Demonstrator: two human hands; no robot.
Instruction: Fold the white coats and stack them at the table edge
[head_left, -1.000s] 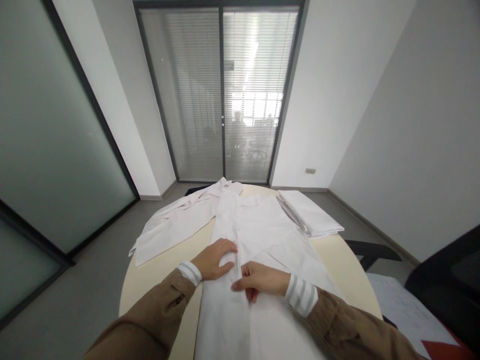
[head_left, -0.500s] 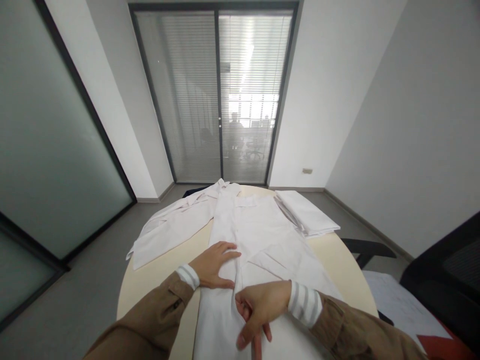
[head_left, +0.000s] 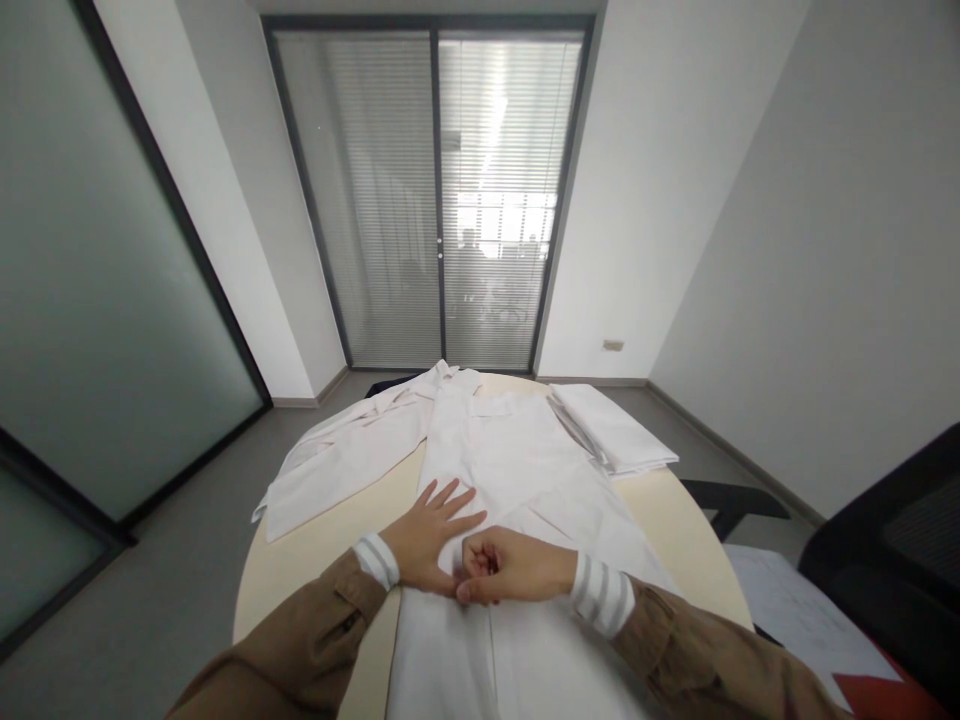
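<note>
A white coat (head_left: pixel 525 460) lies spread over the table, one sleeve (head_left: pixel 352 460) stretched out to the left. My left hand (head_left: pixel 431 540) rests on its front with the fingers spread flat. Just right of it, my right hand (head_left: pixel 514 565) is curled closed over the coat's front seam, its thumb beside the left thumb. Whatever the right fingers hold, if anything, is hidden. Below the hands, the front seam runs straight toward me.
A round cream table (head_left: pixel 694 530) carries the coat. Folded white cloth (head_left: pixel 611 425) lies at its far right edge. To the right stand a black chair (head_left: pixel 892 530) and papers (head_left: pixel 802 610) with something red beside them. Glass doors with blinds (head_left: pixel 435 200) are beyond.
My right hand has moved up along the front seam and is now against my left hand, its fingers curled in. My left fingers have spread wider.
</note>
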